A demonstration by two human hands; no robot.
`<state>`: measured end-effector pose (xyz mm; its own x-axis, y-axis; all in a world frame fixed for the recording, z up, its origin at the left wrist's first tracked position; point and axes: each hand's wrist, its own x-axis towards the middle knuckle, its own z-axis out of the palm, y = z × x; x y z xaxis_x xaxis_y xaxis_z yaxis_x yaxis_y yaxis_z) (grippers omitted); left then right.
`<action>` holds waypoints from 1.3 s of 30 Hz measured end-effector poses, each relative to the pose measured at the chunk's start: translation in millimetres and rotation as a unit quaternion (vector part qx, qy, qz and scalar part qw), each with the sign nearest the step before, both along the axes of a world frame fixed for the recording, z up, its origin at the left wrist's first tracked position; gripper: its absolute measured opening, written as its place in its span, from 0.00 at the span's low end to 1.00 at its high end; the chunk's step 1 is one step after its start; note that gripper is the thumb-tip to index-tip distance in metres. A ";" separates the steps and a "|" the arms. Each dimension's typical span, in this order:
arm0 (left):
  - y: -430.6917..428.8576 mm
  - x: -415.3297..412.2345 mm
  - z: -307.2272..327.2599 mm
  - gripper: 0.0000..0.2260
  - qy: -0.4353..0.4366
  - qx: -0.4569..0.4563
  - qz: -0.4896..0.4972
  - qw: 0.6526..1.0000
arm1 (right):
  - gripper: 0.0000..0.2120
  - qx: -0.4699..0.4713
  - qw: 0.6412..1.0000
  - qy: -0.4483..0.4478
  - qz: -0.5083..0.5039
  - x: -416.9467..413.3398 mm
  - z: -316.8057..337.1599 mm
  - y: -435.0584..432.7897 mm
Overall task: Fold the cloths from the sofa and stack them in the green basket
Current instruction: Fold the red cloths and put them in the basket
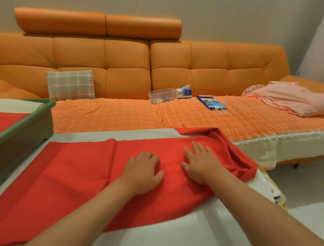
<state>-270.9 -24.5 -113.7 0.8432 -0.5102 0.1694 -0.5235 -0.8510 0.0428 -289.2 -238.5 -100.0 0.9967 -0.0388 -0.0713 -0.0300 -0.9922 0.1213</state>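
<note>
Both arms were bare and extended forward. The left forearm [91,205] ran in from the near left, the right forearm [267,206] from the near right. The left hand [143,170] lay palm down, fingers together and slightly bent. The right hand [202,163] lay palm down just right of it and slightly farther, fingers straight and spread. The hands did not touch.

Left centre: plaid green-and-pink cushion [70,84]. Centre: clear plastic box [161,97] just beside blue-white tissue box [183,92]; blue paper bag [210,103] near. Right: pink ruffled pillow [296,99].
</note>
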 end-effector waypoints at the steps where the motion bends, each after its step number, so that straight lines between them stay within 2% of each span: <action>1: 4.9 -10.8 -0.1 0.24 -0.013 0.012 0.003 1.000 | 0.32 0.014 1.000 -0.013 0.019 -7.9 2.1 7.6; 3: 12.3 -32.7 -2.8 0.31 -0.021 0.014 -0.003 1.000 | 0.31 0.078 0.996 -0.006 0.053 -27.6 2.2 26.0; 6: 19.6 -57.5 -11.2 0.39 0.036 0.021 -0.010 0.999 | 0.31 0.139 0.987 0.042 0.073 -61.6 -5.3 42.0; 9: 22.2 -69.6 -15.4 0.35 0.111 0.029 -0.014 0.993 | 0.31 0.094 0.992 0.081 0.033 -86.5 -9.5 40.0; 11: 24.5 -73.9 -10.0 0.33 0.116 0.022 -0.015 0.993 | 0.31 0.077 0.993 0.094 -0.008 -92.1 -4.2 39.6; 13: 30.0 -78.1 -2.7 0.29 0.081 0.005 -0.020 0.996 | 0.31 0.045 0.994 0.099 -0.021 -92.6 3.7 46.1; 16: 55.8 -81.2 8.1 0.27 -0.036 -0.021 0.012 0.999 | 0.31 0.013 0.998 0.051 0.025 -90.4 13.4 72.7; 19: 99.4 -81.6 12.4 0.19 -0.107 -0.071 0.073 0.989 | 0.29 0.077 0.992 0.002 0.102 -86.1 16.3 116.6; 22: 141.5 -84.9 5.8 0.22 -0.036 -0.068 0.128 0.989 | 0.27 0.143 0.975 -0.011 0.172 -80.4 10.5 166.6; 25: 163.6 -95.4 -2.1 0.26 0.116 -0.030 0.120 0.985 | 0.27 0.179 0.961 -0.004 0.211 -70.6 6.3 205.2; 28: 165.8 -101.0 8.1 0.28 0.199 0.007 0.091 0.976 | 0.28 0.176 0.963 0.043 0.199 -57.4 3.8 220.4; 30: 174.3 -98.3 17.7 0.27 0.223 -0.034 0.073 0.972 | 0.28 0.152 0.970 0.074 0.173 -49.8 3.4 220.0; 31: 182.8 -95.8 21.6 0.24 0.217 -0.096 0.068 0.969 | 0.27 0.128 0.975 0.073 0.169 -46.2 4.7 219.5; 33: 208.7 -89.5 25.2 0.19 0.151 -0.224 0.087 0.959 | 0.26 0.068 0.982 0.045 0.172 -39.3 8.7 222.4; 34: 223.2 -86.5 25.4 0.17 0.103 -0.240 0.115 0.958 | 0.26 0.045 0.983 0.030 0.175 -35.7 10.8 226.4; 36: 252.1 -80.7 17.8 0.16 0.033 -0.204 0.186 0.961 | 0.25 0.033 0.984 -0.002 0.176 -31.6 12.3 237.6; 39: 277.2 -82.0 8.6 0.16 0.015 -0.072 0.321 0.944 | 0.26 0.087 0.979 -0.015 0.186 -35.0 3.4 252.2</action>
